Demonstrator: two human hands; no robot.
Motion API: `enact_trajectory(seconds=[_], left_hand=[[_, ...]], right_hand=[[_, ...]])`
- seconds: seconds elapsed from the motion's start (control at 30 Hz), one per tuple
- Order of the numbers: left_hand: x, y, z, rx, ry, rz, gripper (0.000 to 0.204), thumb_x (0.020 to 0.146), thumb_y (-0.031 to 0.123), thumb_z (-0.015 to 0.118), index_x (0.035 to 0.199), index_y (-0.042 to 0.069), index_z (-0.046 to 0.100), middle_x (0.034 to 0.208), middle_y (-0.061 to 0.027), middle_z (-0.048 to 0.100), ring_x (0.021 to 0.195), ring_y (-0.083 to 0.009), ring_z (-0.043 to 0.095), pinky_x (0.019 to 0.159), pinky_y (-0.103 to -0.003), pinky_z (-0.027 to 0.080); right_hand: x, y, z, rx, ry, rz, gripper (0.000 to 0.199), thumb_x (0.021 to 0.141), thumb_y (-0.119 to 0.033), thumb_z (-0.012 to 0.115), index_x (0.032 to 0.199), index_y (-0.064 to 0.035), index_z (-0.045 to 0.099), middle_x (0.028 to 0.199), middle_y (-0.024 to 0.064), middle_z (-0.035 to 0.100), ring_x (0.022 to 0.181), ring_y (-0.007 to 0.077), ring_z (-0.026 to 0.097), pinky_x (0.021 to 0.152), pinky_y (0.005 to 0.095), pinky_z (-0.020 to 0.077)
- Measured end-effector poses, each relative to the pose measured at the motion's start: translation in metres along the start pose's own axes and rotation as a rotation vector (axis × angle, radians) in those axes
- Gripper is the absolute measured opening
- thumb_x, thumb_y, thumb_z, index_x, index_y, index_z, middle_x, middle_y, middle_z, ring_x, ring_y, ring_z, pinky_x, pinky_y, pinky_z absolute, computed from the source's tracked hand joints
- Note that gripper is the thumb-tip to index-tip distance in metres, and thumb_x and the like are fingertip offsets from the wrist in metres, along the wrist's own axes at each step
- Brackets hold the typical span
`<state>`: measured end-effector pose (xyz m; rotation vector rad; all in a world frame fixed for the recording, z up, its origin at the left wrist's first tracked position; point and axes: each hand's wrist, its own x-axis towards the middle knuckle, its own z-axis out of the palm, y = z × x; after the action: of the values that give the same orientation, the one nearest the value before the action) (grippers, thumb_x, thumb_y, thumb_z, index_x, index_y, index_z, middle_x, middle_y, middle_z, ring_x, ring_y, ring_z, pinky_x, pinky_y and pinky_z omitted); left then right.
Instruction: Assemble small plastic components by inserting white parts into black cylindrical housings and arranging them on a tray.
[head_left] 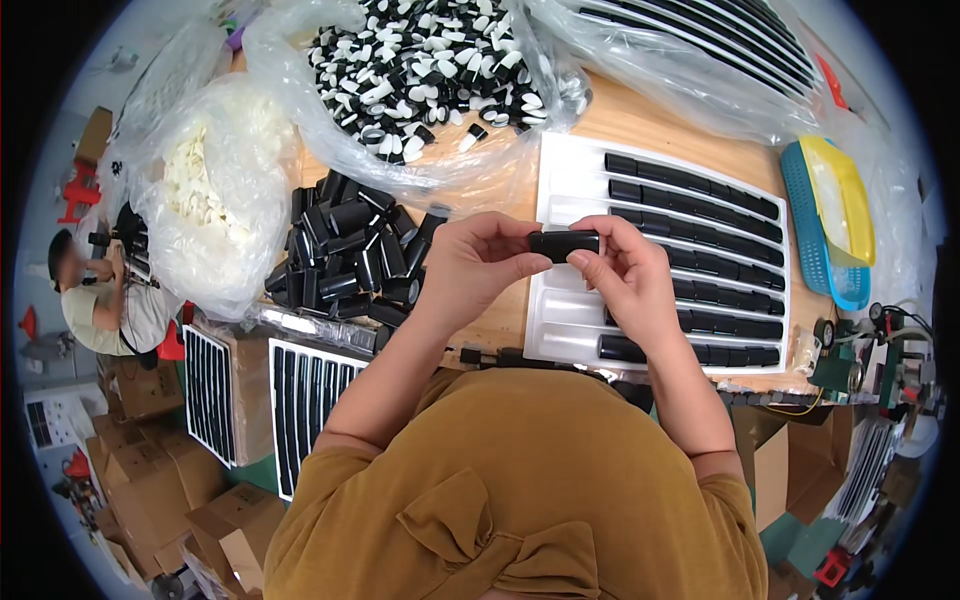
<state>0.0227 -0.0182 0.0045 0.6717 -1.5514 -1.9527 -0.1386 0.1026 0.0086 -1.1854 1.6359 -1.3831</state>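
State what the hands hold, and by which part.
A glossy black cylinder: the left hand pinches its left end, the right hand its right end.

Bright, mostly sharp (edges warped).

From the wearer's head, I look steeply down past the near brown shirt [560, 450], close over the left hand [470, 264] and right hand [637, 277], toward the wooden table's [500, 320] far side.
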Motion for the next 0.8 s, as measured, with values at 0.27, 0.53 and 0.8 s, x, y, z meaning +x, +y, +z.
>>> enact_trajectory(seconds=[0.27,0.53,0.8], left_hand=[[0.002,-0.004,-0.010,0.053,-0.044,-0.035,0.027,0.086,0.005,0.066,0.112,-0.001,0.062,0.098,-0.0058,0.066,0.088,-0.0129,0.063,0.079,-0.026,0.050],[0.010,-0.004,0.006,-0.242,-0.010,-0.088,0.068,0.099,0.058,0.019,0.132,0.004,0.043,0.132,-0.0101,0.047,0.125,-0.0219,0.040,0.106,-0.041,0.028],[-0.001,0.002,0.021,-0.172,-0.023,0.006,0.069,0.097,0.061,0.017,0.130,0.005,0.040,0.133,-0.0116,0.044,0.129,-0.0218,0.036,0.107,-0.040,0.024]], right_hand=[[0.003,0.008,0.004,0.338,-0.091,0.173,0.023,0.089,-0.004,0.063,0.110,0.0015,0.059,0.076,0.0016,0.061,0.061,0.0068,0.055,0.057,0.0207,0.0465],[-0.015,-0.012,0.029,0.305,-0.379,0.293,0.017,0.092,-0.005,0.058,0.108,0.0011,0.057,0.075,0.0032,0.063,0.059,0.0070,0.055,0.055,0.0213,0.0453],[-0.023,-0.021,0.020,0.077,-0.410,0.159,0.016,0.092,-0.010,0.060,0.105,-0.0012,0.057,0.068,-0.0014,0.059,0.053,0.0023,0.045,0.049,0.0185,0.0345]])
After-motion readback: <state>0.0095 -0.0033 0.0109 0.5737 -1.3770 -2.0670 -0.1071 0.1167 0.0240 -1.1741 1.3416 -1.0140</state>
